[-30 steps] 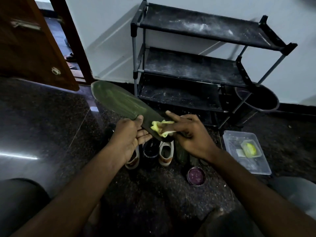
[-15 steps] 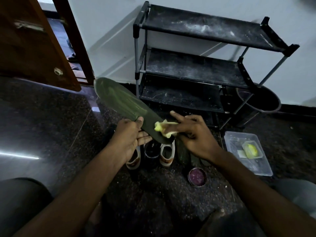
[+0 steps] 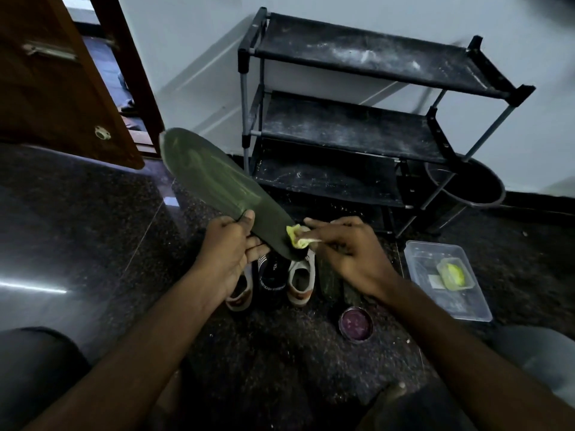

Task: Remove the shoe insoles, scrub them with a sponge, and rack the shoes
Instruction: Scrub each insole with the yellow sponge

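- Left hand (image 3: pixel 228 244) grips insole (image 3: pixel 211 178) by its near end; long axis runs up-left, away from the person.
- Right hand (image 3: pixel 348 250) pinches sponge (image 3: pixel 297 236) against that near end.

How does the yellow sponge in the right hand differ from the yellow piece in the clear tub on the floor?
The sponge is pinched by the right hand against the near end of the insole, which the left hand grips. The yellow piece lies untouched in the clear tub. The sponge is crumpled and partly hidden by fingers, while the yellow piece shows whole. Both are yellow.
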